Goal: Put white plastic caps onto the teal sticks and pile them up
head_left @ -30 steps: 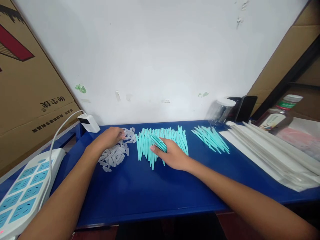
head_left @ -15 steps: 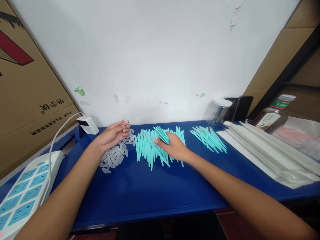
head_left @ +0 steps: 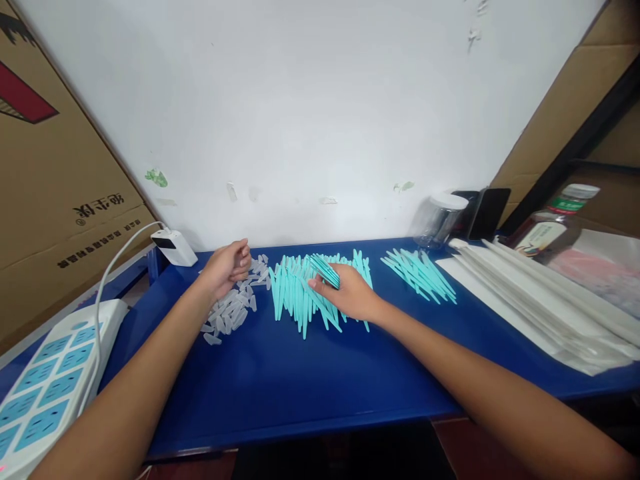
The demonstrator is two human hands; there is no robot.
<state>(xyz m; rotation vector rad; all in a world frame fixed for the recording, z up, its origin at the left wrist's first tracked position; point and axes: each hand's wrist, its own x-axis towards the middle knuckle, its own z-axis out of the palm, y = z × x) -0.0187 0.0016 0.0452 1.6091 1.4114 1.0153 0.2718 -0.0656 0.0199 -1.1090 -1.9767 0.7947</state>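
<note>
My right hand (head_left: 350,293) is closed around a small bundle of slim teal plastic sticks (head_left: 324,269), lined up side by side. It is over a wide pile of the same tapered sticks (head_left: 303,303) on the blue table. My left hand (head_left: 230,268) is raised at the back edge of a heap of small translucent plastic pieces (head_left: 233,312), its fingers curled in. Whatever those fingers hold, if anything, is hidden. A smaller group of teal sticks (head_left: 420,275) lies to the right, apart from both hands.
The blue table (head_left: 300,393) meets a white wall. At left are a white charger (head_left: 175,247) with a cable and a power strip (head_left: 55,373). To the right stand a clear jar (head_left: 440,220), a dark phone (head_left: 490,213), long white plastic packets (head_left: 540,307) and a bottle (head_left: 545,230).
My left hand has drawn slightly left, and its fingers have curled in from a fingertip pinch. My right hand keeps its bundle in nearly the same place.
</note>
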